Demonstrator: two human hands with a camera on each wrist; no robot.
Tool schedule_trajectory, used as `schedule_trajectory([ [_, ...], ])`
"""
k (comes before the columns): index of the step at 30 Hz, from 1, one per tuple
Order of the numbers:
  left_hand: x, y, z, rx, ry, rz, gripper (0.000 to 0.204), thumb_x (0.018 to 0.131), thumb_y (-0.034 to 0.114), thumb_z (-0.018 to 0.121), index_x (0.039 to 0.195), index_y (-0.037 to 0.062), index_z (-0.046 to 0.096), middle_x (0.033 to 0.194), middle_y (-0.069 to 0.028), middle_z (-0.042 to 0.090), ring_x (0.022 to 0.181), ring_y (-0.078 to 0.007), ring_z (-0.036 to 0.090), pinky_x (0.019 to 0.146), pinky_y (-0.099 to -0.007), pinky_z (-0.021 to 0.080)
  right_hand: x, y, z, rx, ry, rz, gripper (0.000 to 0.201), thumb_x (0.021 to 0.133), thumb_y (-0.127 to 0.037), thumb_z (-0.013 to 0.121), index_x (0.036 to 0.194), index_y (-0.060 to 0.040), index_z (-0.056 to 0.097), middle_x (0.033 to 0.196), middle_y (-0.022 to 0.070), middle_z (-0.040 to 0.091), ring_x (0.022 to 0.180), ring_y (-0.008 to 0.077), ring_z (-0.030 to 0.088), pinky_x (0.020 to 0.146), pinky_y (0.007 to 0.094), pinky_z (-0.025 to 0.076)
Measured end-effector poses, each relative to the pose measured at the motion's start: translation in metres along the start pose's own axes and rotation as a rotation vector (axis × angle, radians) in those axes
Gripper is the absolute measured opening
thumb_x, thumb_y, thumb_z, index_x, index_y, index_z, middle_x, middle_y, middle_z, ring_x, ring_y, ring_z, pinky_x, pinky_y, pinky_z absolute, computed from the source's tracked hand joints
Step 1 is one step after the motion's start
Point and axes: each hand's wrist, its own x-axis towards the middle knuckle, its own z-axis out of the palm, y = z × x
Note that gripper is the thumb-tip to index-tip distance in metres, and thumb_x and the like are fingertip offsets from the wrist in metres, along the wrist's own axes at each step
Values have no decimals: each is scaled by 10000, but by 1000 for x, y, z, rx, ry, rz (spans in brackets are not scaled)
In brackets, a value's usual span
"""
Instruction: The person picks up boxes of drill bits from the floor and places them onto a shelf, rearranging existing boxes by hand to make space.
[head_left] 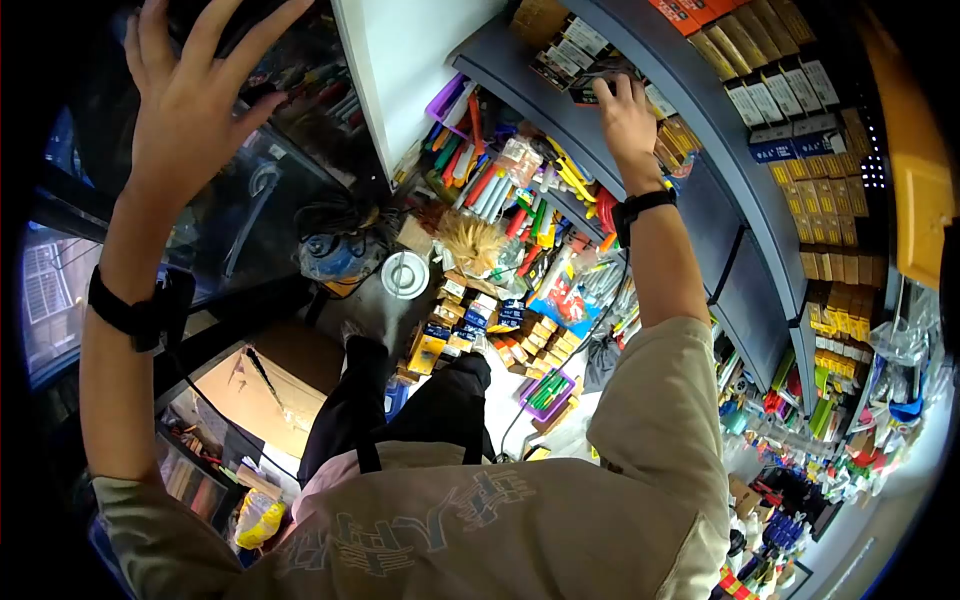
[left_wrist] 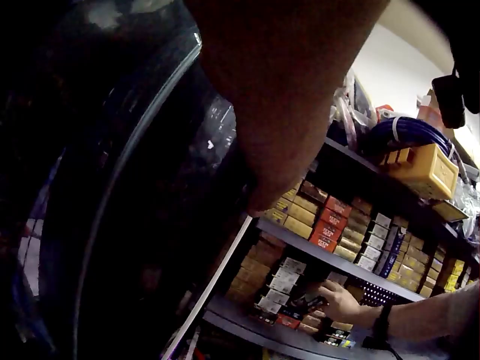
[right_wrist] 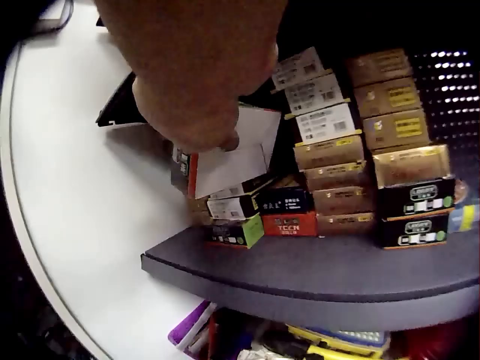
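Your left hand [head_left: 190,100] is up, fingers spread flat on the glass door [head_left: 250,230], holding nothing. Right hand [head_left: 625,115] pinches a small box [right_wrist: 229,161] on the shelf [right_wrist: 315,266], beside stacked boxes [right_wrist: 352,142]. Cardboard looks light and crushable; hold its side faces.

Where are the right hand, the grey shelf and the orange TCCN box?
right hand [head_left: 625,115], head view, back of the hand.
grey shelf [right_wrist: 315,274], right wrist view, bare front edge.
orange TCCN box [right_wrist: 289,223], right wrist view, front face.
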Motion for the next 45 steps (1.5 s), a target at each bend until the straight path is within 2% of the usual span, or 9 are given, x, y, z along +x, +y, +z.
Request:
schedule_trajectory([
  [5, 1, -12, 40, 204, 243, 109, 972, 570, 333, 974, 1421, 218, 518, 1619, -165, 277, 1487, -551, 105, 1145, -793, 146, 4, 13, 10, 5, -49, 44, 319, 854, -124, 684, 1154, -191, 598, 1192, 64, 597, 1114, 320, 609, 867, 454, 572],
  [7, -2, -12, 56, -364, 422, 65, 843, 727, 347, 890, 1481, 418, 518, 1672, 45, 281, 1515, -225, 262, 1161, -653, 220, 2, 25, 13, 65, -43, 7, 425, 798, -146, 766, 1188, -168, 597, 1224, 66, 599, 1128, 325, 609, 888, 468, 558],
  [11, -3, -11, 55, -357, 406, 60, 838, 741, 376, 882, 1489, 416, 508, 1674, 25, 279, 1527, -191, 237, 1160, -660, 188, 5, 34, 10, 173, -89, 72, 505, 781, -220, 814, 1219, -115, 586, 1300, 107, 634, 1145, 353, 640, 926, 472, 546],
  [21, -7, -13, 61, -365, 331, 36, 891, 708, 282, 912, 1488, 421, 506, 1671, -11, 272, 1505, -261, 300, 1191, -471, 332, 31, 59, 57, 48, -257, 189, 566, 882, -79, 655, 1433, -108, 525, 1384, 234, 596, 1242, 434, 589, 1024, 502, 503],
  [24, -6, -14, 61, -360, 325, 39, 884, 703, 257, 916, 1475, 422, 519, 1662, -35, 258, 1478, -275, 352, 1146, -428, 444, 38, 63, 90, 191, -23, 275, 678, 871, -84, 676, 1511, -97, 454, 1427, 259, 558, 1285, 428, 568, 1051, 502, 489],
  [29, -5, -15, 55, -325, 323, 37, 852, 709, 220, 916, 1454, 401, 545, 1633, -55, 269, 1453, -277, 386, 1056, -381, 567, 38, 40, 77, -112, -291, 296, 866, 857, -119, 728, 1595, -70, 276, 1557, 259, 421, 1368, 418, 504, 1119, 487, 448],
  [35, -4, -13, 57, -428, 341, 40, 839, 702, 202, 922, 1448, 350, 567, 1629, -95, 277, 1432, -287, 405, 1061, -381, 558, 57, 25, 56, -420, -463, 196, 946, 884, -187, 734, 1613, 6, 164, 1589, 278, 369, 1428, 392, 453, 1153, 484, 405],
  [41, -2, -8, 49, -283, 412, 46, 825, 710, 225, 920, 1451, 330, 572, 1627, -112, 306, 1443, -296, 376, 1088, -381, 517, 46, 16, 84, -191, -613, 285, 804, 970, -309, 605, 1604, 6, 224, 1645, 241, 276, 1486, 387, 342, 1198, 554, 299],
  [45, 0, -9, 62, -432, 459, 49, 896, 638, 350, 940, 1447, 407, 559, 1646, 0, 340, 1492, -139, 249, 1141, -645, 171, 19, -42, 29, -314, -586, 214, 651, 1011, -280, 454, 1598, -44, 302, 1701, 170, 161, 1562, 397, 126, 1232, 564, 203],
])
